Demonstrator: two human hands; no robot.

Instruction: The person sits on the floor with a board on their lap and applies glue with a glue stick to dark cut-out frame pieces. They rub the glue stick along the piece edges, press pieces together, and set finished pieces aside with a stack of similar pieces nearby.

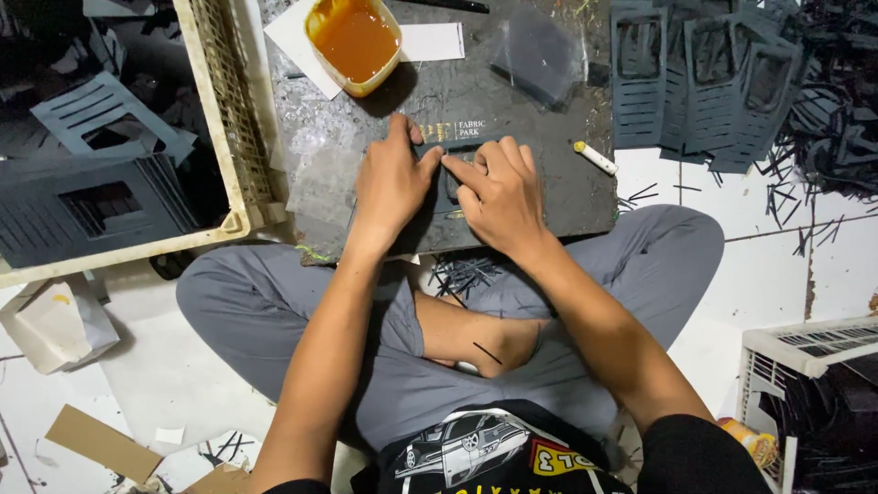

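Observation:
I sit cross-legged on the floor with a dark work board [540, 119] resting over my knees. My left hand [389, 183] lies flat on the board and presses a small dark cut-out piece [437, 157] down. My right hand [501, 197] sits beside it, fingers curled, pinching and pressing the same piece from the right. Most of the piece is hidden under both hands.
A cream bowl of orange-brown glue [355, 38] stands on white paper at the board's far edge. A clear plastic bag [535, 50] and a small white stick [595, 157] lie on the board. A cream crate [229, 119] of dark cut-outs is left, stacked cut-outs [695, 82] right, a white crate [805, 357] near right.

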